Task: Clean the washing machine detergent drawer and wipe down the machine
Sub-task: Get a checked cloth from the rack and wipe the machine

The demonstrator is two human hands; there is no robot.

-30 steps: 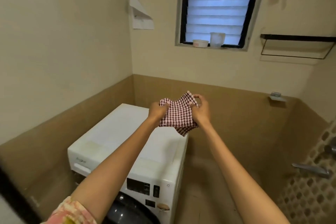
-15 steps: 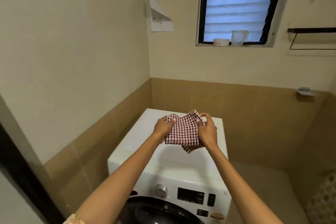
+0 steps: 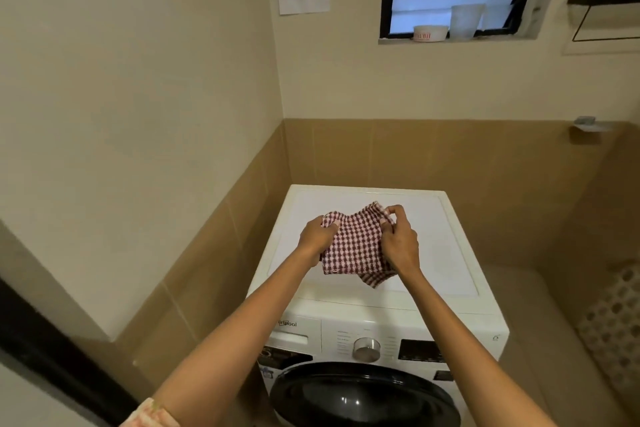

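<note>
Cloth [image 3: 353, 246]: red-and-white checked, folded, held over the washing machine's [image 3: 450, 253] white top.
Left hand [image 3: 315, 239]: fingers curled, gripping the cloth's left edge.
Right hand [image 3: 400, 243]: fingertips pinching its upper right corner.
Detergent drawer [image 3: 294, 333]: closed, at the front panel's left end, near the dial [image 3: 366, 347].

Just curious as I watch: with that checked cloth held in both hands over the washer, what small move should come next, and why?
Probably lower the checked cloth onto the washing machine's white top and begin wiping. The left hand and right hand both hold it, folded, over that top, and the detergent drawer looks shut.
</note>
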